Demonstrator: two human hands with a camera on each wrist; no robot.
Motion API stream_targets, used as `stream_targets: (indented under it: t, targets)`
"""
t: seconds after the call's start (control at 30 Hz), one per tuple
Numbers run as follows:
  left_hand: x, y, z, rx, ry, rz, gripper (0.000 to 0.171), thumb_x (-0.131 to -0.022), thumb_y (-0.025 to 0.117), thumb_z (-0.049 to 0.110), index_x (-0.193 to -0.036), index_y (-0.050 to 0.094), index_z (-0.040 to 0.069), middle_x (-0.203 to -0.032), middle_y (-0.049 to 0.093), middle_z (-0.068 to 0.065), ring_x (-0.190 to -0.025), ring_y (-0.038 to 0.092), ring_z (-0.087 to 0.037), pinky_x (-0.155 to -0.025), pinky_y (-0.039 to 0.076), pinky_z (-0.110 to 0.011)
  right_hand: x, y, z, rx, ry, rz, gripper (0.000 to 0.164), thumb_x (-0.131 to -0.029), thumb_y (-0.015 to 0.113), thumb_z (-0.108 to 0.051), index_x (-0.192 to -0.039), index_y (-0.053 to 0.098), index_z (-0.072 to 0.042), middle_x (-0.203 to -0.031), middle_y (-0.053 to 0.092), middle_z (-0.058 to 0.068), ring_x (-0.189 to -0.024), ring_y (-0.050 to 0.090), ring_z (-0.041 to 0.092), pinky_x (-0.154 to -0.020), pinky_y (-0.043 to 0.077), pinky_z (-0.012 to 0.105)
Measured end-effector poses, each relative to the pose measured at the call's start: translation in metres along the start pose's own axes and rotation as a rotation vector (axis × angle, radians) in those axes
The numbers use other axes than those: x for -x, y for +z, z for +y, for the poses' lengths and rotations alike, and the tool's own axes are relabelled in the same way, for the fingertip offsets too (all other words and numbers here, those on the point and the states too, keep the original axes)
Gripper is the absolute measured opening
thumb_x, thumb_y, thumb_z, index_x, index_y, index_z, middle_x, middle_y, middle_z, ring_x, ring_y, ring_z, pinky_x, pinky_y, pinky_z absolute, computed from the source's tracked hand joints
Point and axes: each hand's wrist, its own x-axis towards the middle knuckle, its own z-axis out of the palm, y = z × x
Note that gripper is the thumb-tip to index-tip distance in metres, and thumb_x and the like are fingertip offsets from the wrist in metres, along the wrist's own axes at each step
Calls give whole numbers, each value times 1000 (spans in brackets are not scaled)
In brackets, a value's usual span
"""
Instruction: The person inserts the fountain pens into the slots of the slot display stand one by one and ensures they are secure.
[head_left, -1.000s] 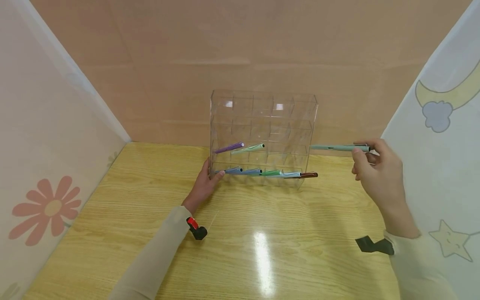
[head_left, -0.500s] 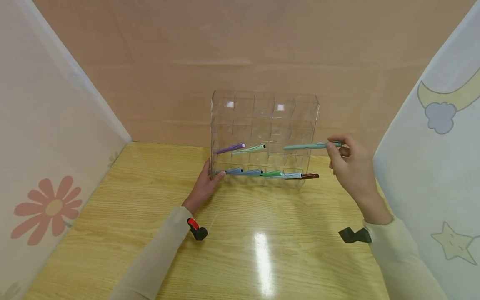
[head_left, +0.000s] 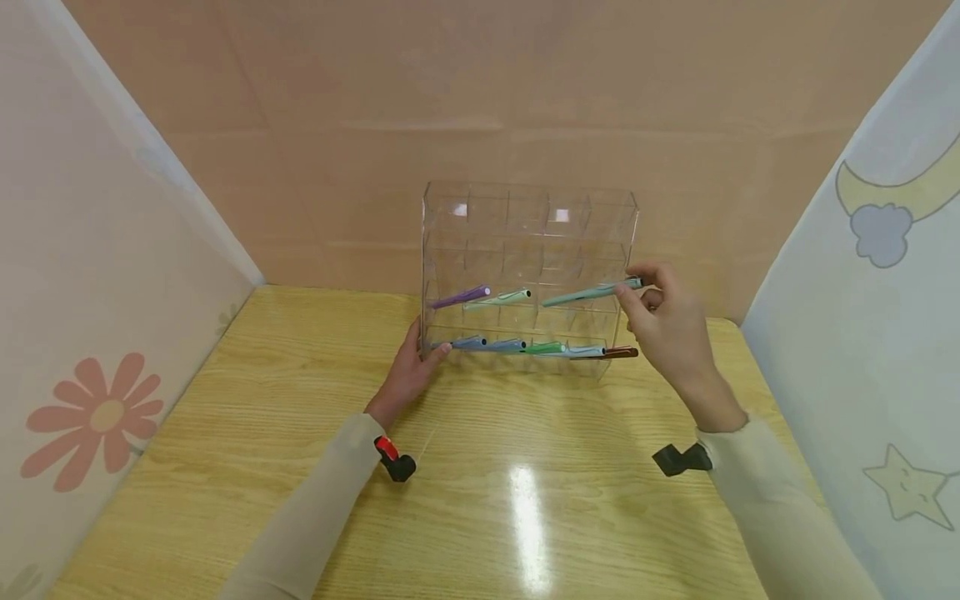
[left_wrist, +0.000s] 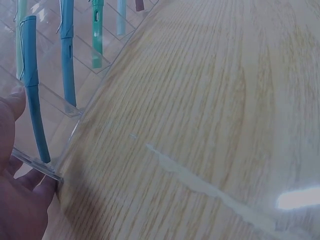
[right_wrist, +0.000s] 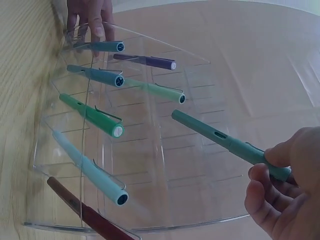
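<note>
A clear acrylic pen rack [head_left: 525,218] with rows of compartments stands upright near the back wall. My left hand [head_left: 408,367] grips its lower left corner, thumb in front and fingers behind. In my right hand [head_left: 675,342], thumb and fingers pinch a teal-green pen [right_wrist: 225,140] by its capped end. The pen's other end points left, at the third row, right of the pale green pen [head_left: 498,298]; I cannot tell whether it touches the rack. A purple pen [head_left: 461,296] sits leftmost in that row. Below are two blue pens [left_wrist: 32,90], a green pen [right_wrist: 92,115], a light blue pen [right_wrist: 90,167] and a dark red pen [head_left: 621,352].
The wood-grain table [head_left: 465,500] spreads out in front of the rack, with a bright light reflection on it. A tan wall [head_left: 375,83] rises behind. Pale patterned panels flank the table, the left panel [head_left: 90,250] with a flower and the right panel [head_left: 840,350] with a star.
My right hand has moved left with the teal-green pen, from beside the rack to in front of its third row. The left hand and the rack have stayed put.
</note>
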Motion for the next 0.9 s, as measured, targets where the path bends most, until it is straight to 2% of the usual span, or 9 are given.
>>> stream_targets:
  t: [0.17,0.4,0.67,0.9]
  targets:
    - [1,0,-2,18,1,-3,80,-111,60,28,-173,10,17,-178,22,-15,-163,28,-42,-130,31,-62,-5,7,-1,2,26,-15,32,-106,68,-19,-132,61,-2,-69,66,14,-47,47,3,-39,30,20]
    - [1,0,-4,7,-6,-7,82,-111,60,30,-173,9,19,-179,19,-15,-164,25,-42,-130,28,-63,-11,16,-2,-3,41,-60,34,-107,67,-18,-132,60,3,-70,66,17,-50,52,4,-39,29,21]
    - [1,0,-3,-2,-2,-8,84,-111,60,35,-173,8,18,-180,17,-14,-164,24,-42,-130,28,-63,-14,25,-2,-23,54,-115,34,-108,66,-20,-132,60,3,-70,63,9,-48,46,7,-40,32,23]
    - [-1,0,-2,3,1,-10,82,-111,60,33,-173,8,18,-179,18,-14,-165,24,-41,-130,29,-62,-18,34,-2,4,74,-157,31,-107,67,-22,-128,62,0,-66,57,7,-46,43,9,-39,35,25]
